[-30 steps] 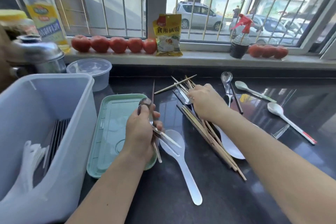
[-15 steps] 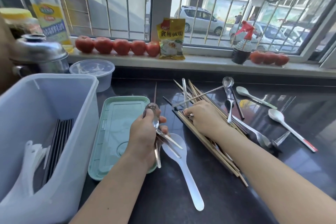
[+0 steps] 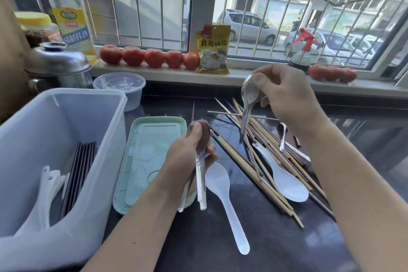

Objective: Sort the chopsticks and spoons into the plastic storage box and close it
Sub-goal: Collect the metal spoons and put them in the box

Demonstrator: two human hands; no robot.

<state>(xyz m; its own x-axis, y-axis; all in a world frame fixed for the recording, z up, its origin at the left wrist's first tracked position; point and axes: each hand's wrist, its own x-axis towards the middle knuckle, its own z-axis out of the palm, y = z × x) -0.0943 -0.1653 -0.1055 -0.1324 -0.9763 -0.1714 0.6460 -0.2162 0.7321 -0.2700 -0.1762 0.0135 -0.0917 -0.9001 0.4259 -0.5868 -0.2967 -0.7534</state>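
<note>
Left hand [image 3: 187, 152] — fingers curled round a bundle of metal spoons [image 3: 199, 161], bowls up by the thumb, handles hanging past the heel of the hand. The handle tips overhang the near right corner of the green lid [image 3: 143, 161], which lies flat on the dark worktop [image 3: 198, 245].

Right hand [image 3: 287, 99] — raised above the worktop, thumb and fingertips pinching the bowl of one metal spoon [image 3: 248, 104]; its handle points down at the heap of wooden chopsticks [image 3: 254, 157] beneath the fingers. Whether the tip touches the heap cannot be told.

Plastic storage box [image 3: 66, 117] stands open to the left of the left hand, beyond the lid. Inside it: dark chopsticks [image 3: 79, 172] against the right wall, white plastic spoons [image 3: 47, 187] to their left. Its right wall runs just beside the lid's left edge.

One white spoon [image 3: 223, 201] lies just right of the left hand's fingers, its handle toward the near edge. Another white spoon [image 3: 284, 179] rests on the chopstick heap below the right hand. A further metal spoon [image 3: 283, 139] lies on the heap under the right wrist.

Bare worktop shows between the two forearms and at the far right.
</note>
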